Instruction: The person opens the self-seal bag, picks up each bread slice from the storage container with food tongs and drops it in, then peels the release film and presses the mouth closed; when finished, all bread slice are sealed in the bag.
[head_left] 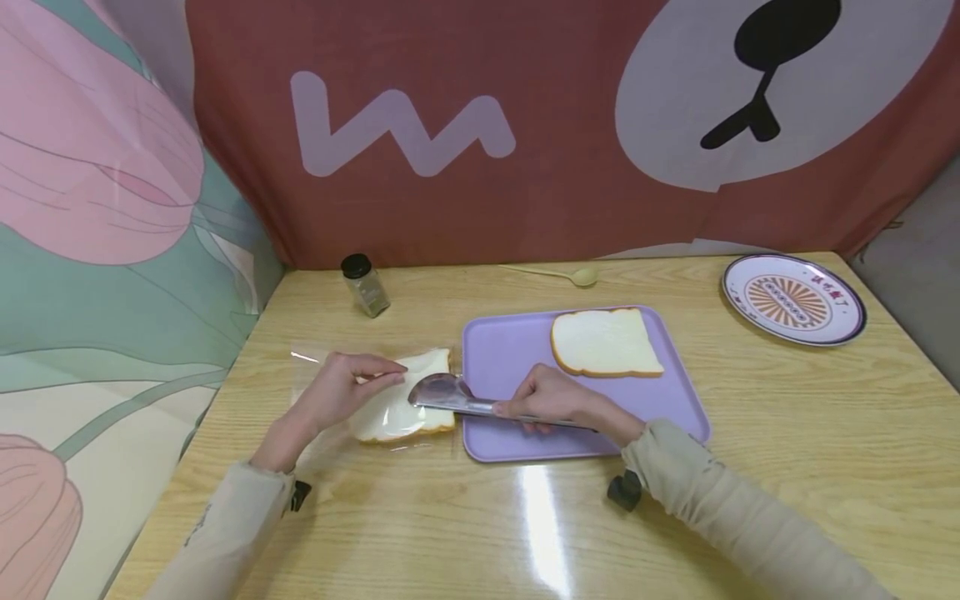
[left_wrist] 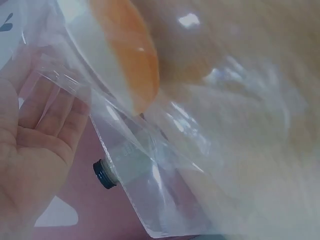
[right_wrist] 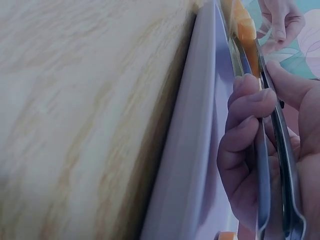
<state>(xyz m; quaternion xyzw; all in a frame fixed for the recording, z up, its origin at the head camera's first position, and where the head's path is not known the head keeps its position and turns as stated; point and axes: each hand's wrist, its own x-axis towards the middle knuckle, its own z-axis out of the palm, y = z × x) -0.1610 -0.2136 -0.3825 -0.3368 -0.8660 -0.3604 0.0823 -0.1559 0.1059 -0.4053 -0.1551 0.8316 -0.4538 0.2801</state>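
Note:
My left hand [head_left: 348,387] pinches the upper film of a clear plastic bag [left_wrist: 165,200] between thumb and fingers. Inside the bag lies a slice of white bread [head_left: 390,412] with an orange-brown crust. My right hand [head_left: 547,396] grips metal tongs [head_left: 472,406] around their two arms. The broad tip of the tongs overlaps the slice's right side at the bag's mouth. In the right wrist view, crust [right_wrist: 247,30] shows between the tong arms. The tongs and right hand pass above a purple tray [head_left: 487,333].
A second bread slice [head_left: 607,343] lies on the tray's far right part. Behind are a black-lidded spice jar [head_left: 367,287] at left and a pale yellow spoon [head_left: 583,277]. A patterned plate [head_left: 795,300] sits at the right, near the wall hanging [head_left: 555,200].

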